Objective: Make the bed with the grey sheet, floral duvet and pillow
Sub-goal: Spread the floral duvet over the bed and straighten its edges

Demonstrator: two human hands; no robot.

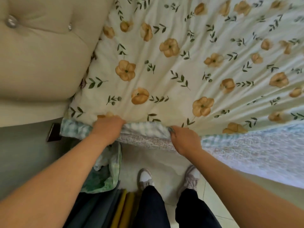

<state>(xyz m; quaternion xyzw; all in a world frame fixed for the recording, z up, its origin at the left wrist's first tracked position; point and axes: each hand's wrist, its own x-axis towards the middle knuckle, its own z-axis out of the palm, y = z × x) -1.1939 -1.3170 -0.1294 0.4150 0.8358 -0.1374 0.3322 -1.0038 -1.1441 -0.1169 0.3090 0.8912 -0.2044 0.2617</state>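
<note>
Both forearms come in from the bottom of the frame, the person standing at the side of the bed near its head end.

Biggest thing by far is the floral duvet (pixel 181 63), spread over the bed with creases fanning out from the near edge. Its green-check underside (pixel 75 129) shows where that edge flips up. A beige tufted headboard (pixel 41 63) fills the left. Below the duvet on the right there's a pale speckled layer (pixel 246 153). It's too washed out to say whether that's the grey sheet. No pillow can be made out for sure, though a bundle of check cloth (pixel 105 175) sits by the person's left leg, above some folded fabric (pixel 115 208).

The left hand (pixel 107 129) is clamped on the duvet's edge, fingers curled over the top. The right hand (pixel 184 139) grips the same edge a bit further along, fingertips tucked under the fabric. White shoes (pixel 144 176) stand on the tiled floor, and a small dark object (pixel 53 132) is near the headboard's base.

Looks like the step is squaring up the duvet's side. To do it well, she'd probably want an even pull with both hands so the creases flatten, with the corner lined up against the headboard and the check side folded out of sight.

No brand, label or readable writing anywhere.
</note>
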